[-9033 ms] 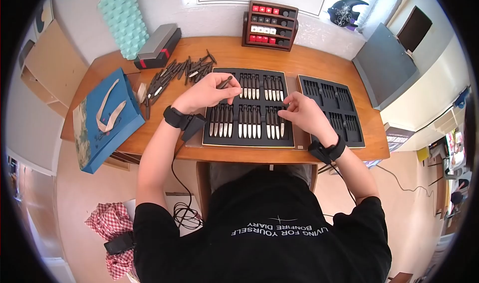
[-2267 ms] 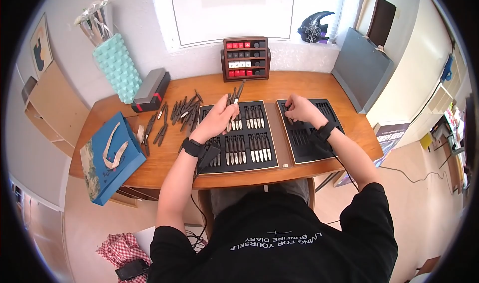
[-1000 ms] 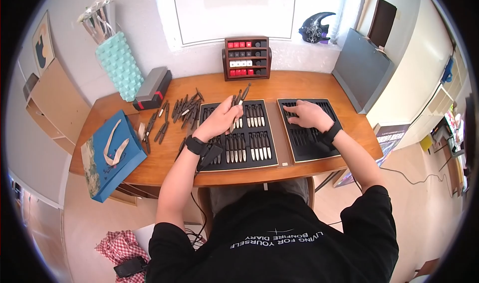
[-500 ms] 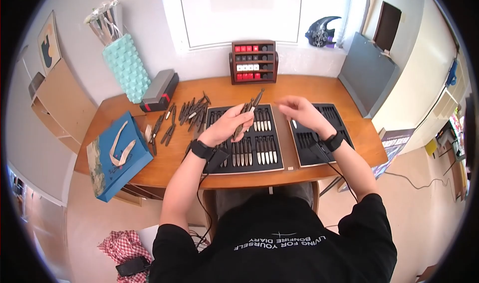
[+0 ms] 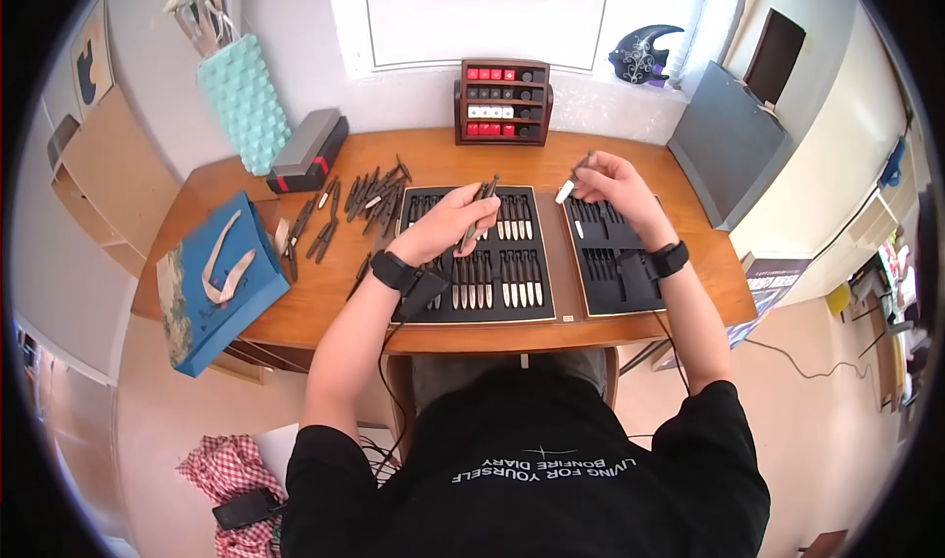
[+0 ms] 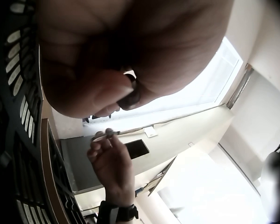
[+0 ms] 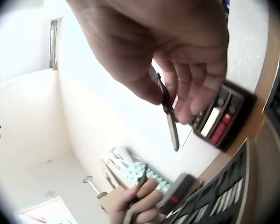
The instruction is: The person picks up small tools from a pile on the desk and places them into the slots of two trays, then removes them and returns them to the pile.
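Left hand (image 5: 456,219) clamped on dark tools (image 5: 488,196), count unclear; right hand (image 5: 620,196) pinches one above right tray's (image 5: 622,284) far-left corner.

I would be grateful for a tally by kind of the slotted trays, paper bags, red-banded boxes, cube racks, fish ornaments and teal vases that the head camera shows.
Slotted trays: 2
Paper bag: 1
Red-banded box: 1
Cube rack: 1
Fish ornament: 1
Teal vase: 1
Total: 7
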